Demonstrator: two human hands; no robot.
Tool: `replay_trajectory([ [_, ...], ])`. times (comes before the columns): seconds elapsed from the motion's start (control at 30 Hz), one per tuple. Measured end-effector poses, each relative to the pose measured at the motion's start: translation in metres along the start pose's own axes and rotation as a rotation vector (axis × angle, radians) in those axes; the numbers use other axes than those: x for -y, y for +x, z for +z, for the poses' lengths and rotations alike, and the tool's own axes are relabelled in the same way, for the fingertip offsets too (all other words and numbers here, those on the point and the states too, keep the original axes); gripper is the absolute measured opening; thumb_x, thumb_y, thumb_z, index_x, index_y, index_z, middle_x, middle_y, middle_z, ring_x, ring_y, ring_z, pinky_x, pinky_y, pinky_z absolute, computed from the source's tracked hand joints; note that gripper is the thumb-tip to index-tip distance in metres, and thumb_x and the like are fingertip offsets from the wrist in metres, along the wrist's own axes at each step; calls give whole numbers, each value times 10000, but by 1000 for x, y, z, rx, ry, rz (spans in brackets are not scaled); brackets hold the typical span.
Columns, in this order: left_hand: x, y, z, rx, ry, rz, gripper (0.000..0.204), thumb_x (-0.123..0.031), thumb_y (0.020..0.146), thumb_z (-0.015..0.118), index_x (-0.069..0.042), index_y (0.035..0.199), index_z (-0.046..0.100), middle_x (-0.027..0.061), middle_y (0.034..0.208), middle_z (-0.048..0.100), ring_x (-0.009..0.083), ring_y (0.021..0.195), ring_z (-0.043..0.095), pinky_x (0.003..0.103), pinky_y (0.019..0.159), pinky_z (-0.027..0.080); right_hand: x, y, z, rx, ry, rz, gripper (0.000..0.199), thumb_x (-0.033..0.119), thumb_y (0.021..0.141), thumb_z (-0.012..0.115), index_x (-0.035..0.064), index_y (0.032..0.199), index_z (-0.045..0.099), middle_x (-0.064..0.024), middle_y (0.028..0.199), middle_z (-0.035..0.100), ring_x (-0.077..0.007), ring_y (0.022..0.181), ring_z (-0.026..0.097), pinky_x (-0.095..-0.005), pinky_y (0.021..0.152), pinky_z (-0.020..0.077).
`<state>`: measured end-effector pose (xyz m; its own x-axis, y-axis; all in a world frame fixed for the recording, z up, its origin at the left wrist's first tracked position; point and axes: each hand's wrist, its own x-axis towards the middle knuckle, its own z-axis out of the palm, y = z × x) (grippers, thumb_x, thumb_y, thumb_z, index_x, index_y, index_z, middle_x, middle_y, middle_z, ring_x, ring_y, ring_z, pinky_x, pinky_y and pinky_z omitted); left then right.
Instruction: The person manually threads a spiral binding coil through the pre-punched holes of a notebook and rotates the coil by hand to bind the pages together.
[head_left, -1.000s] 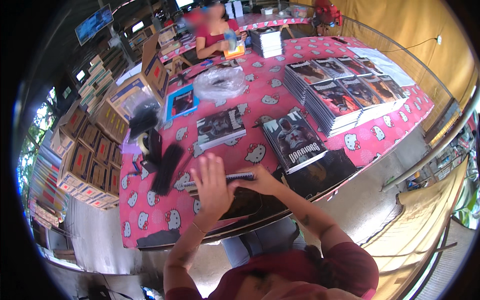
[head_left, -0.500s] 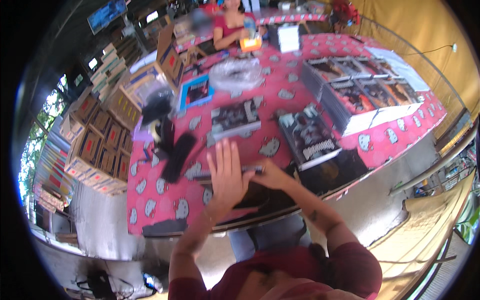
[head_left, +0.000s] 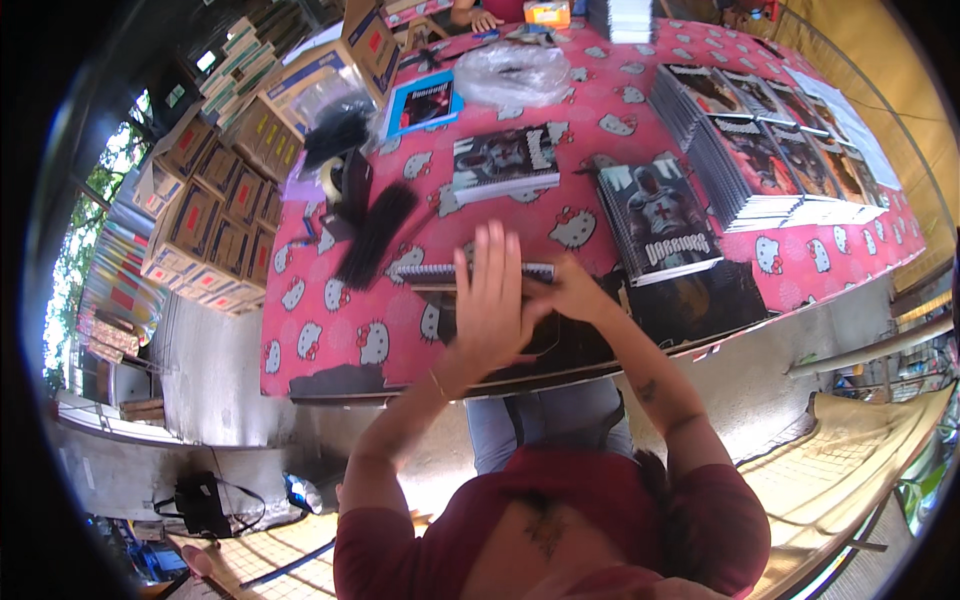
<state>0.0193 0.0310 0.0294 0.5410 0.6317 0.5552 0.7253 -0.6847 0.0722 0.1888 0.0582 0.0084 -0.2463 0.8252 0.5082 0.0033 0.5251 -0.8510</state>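
Observation:
A spiral notebook (head_left: 420,271) is held tilted near the table's front edge, its wire binding uppermost. My left hand (head_left: 488,300) lies flat against it with fingers stretched out and held close together. At its right end my right hand (head_left: 575,290) is closed around it; the fingertips are partly hidden. Beyond my left hand rests a dark-covered spiral notebook (head_left: 505,160). Another thick spiral notebook (head_left: 660,220) lies to the right of my hands, partly over a black sheet (head_left: 700,312). Left of my hands sits a bundle of thin black strands (head_left: 378,235).
Tall stacks of spiral notebooks (head_left: 800,155) stand at the right. Clear plastic wrap (head_left: 510,72) and a blue-bordered item (head_left: 424,103) lie farther back. A tape dispenser (head_left: 345,190) sits at the left, past which are cardboard boxes (head_left: 205,235). Another person's hand (head_left: 486,20) rests at the far edge.
The view has tipped downward, so the table appears higher. Both hands stay at the notebook, whose wire binding now shows more clearly. The other person's hand now rests on the table.

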Motion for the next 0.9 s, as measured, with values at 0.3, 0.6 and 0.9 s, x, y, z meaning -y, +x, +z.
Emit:
replay_trajectory([
  [0.3,0,14,-9,64,23,4,839,-553,1028,406,91,1550,275,271,1646,238,437,1535,216,631,1206,98,5,-3,-7,117,-97,231,322,66,854,699,-29,1161,672,-206,1008,732,-225,928,721,-367,821,542],
  [0.6,5,30,-39,0,-178,-91,408,-262,980,636,-46,1326,626,147,1274,677,305,1220,625,526,1179,244,8,-3,-9,72,-134,89,297,131,884,749,-26,1129,691,-161,936,726,-202,879,716,-346,803,544],
  [0.9,13,32,-30,-99,-263,19,131,-198,919,718,-87,988,725,47,897,734,256,839,695,494,1120,319,50,7,-63,167,26,323,134,50,947,706,-53,1032,719,-52,863,703,-124,843,703,-271,746,576],
])
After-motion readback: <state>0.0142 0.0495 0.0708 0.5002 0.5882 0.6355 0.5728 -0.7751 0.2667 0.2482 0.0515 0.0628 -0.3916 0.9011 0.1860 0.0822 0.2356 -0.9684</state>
